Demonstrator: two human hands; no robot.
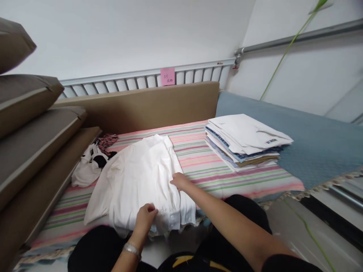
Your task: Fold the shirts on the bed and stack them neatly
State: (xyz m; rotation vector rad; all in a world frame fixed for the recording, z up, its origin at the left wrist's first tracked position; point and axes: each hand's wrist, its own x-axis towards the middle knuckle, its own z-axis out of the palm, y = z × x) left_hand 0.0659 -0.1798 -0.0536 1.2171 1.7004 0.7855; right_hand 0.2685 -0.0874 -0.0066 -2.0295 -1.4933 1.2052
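Observation:
A white long-sleeved shirt (141,170) lies partly folded on a striped cloth, its buttoned cuff at the front edge. One sleeve spreads out on the left side of the shirt. Near the cuff, my left hand (146,217) has its fingers curled together at the fabric of the lower part. Higher up, my right hand (179,181) pinches the shirt along its right-hand fold. Both hands' fingertips are partly hidden, and a bracelet (132,249) circles my left wrist.
A stack of folded shirts (246,134) sits right on the striped cloth (195,147). Crumpled clothes (87,166) lie left, beside piled brown cushions (36,147). Behind stand a long brown cushion (159,105) and a radiator (121,84) bearing a pink note (167,76).

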